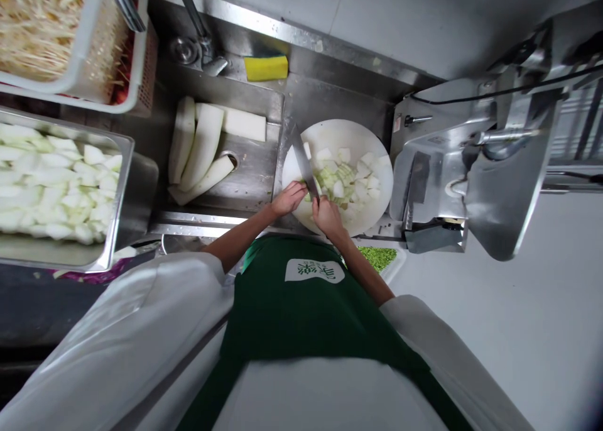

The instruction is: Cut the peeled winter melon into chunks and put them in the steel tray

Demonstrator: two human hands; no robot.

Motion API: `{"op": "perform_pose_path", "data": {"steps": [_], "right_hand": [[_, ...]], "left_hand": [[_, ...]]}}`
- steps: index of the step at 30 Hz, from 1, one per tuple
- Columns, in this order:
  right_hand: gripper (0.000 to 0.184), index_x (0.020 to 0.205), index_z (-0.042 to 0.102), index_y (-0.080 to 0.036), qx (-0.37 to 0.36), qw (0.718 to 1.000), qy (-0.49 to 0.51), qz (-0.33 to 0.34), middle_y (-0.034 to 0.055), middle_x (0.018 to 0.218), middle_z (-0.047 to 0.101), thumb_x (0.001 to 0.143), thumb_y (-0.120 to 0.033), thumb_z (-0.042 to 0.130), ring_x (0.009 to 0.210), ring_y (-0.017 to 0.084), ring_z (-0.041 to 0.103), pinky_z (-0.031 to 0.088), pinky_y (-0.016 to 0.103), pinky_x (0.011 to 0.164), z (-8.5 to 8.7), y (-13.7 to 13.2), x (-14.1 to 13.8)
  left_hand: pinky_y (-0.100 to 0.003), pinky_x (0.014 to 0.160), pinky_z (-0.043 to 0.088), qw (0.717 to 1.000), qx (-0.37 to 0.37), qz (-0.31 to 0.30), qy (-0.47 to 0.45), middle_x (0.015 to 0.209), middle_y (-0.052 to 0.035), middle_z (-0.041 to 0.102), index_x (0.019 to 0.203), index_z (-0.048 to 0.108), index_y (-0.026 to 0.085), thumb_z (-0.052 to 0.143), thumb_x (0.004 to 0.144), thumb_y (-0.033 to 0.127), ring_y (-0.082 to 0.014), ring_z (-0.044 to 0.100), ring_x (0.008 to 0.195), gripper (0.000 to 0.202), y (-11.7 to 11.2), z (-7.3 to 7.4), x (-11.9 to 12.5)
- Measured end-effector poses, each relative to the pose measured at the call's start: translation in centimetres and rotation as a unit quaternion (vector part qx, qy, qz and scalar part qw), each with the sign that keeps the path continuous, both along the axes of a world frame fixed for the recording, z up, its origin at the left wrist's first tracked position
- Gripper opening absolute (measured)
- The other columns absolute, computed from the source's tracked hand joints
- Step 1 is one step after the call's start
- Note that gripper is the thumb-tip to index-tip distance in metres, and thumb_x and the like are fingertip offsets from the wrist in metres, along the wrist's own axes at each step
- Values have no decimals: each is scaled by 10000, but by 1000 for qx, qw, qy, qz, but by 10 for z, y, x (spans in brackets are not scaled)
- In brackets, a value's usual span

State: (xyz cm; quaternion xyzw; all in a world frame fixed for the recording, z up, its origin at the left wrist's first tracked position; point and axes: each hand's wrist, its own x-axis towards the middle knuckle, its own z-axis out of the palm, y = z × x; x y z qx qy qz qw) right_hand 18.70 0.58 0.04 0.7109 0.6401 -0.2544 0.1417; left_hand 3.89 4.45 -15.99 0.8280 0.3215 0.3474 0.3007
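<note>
A round white cutting board [343, 128] lies on the steel counter, with cut chunks of pale vegetable [342, 178], which look like winter melon, across its middle and right. My right hand [328, 217] grips a knife [304, 161] by the handle at the board's near left. The broad blade points away and slightly left. Close against the blade's left side, my left hand [291, 198] has its fingers curled on a piece of winter melon, mostly hidden by fingers and blade. Long peeled slabs of winter melon [203, 148] lie in the sink to the left.
A steel pan [123, 186] of cut chunks stands at left, below stacked baskets [75, 73] with bean sprouts. A faucet [207, 51] and yellow sponge [266, 68] sit behind the sink [254, 173]. A metal slicer [438, 167] borders the board; chopped greens [378, 257] lie below it.
</note>
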Motion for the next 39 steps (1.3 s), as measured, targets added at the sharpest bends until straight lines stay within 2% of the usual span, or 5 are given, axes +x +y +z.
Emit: {"op": "perform_pose_path", "data": {"steps": [7,17,22,30,39], "right_hand": [[353,1141,611,-116,-13,1000,-14,0,175,1011,741,1098,-345,346,939,259,716,486,293,815,24,-25,14],[374,1122,646,-95,22,999,28,-7,177,993,736,1091,-326,353,934,274,710,498,325,805,-12,-4,5],[349,992,653,-135,103,994,34,35,146,891,740,1067,-368,404,832,266,696,451,305,716,12,-14,42],[274,1038,665,-157,263,962,-36,68,106,875,731,955,-394,555,760,229,642,384,287,631,39,-53,102],[235,1044,631,-136,265,926,-53,265,131,926,704,950,-352,639,857,256,642,377,309,683,75,-17,56]], "left_hand": [[-482,980,539,1000,2,7,0,1120,-156,650,1138,671,174,322,1069,296,-256,579,1110,376,-2,-4,2],[-468,950,552,1000,1,30,1,1115,-167,658,1096,678,152,332,1076,347,-250,601,1077,398,-1,0,1],[-445,977,553,999,-35,37,2,1110,-153,672,1050,688,167,350,1077,381,-232,620,1078,402,-5,18,5],[-397,942,549,926,63,359,-98,1038,-108,690,1045,647,163,471,1047,328,-204,662,1032,241,-48,115,-39],[-536,1255,228,963,179,63,192,1608,-139,425,1516,481,206,430,1042,529,-307,322,1538,576,-43,223,-24]]}}
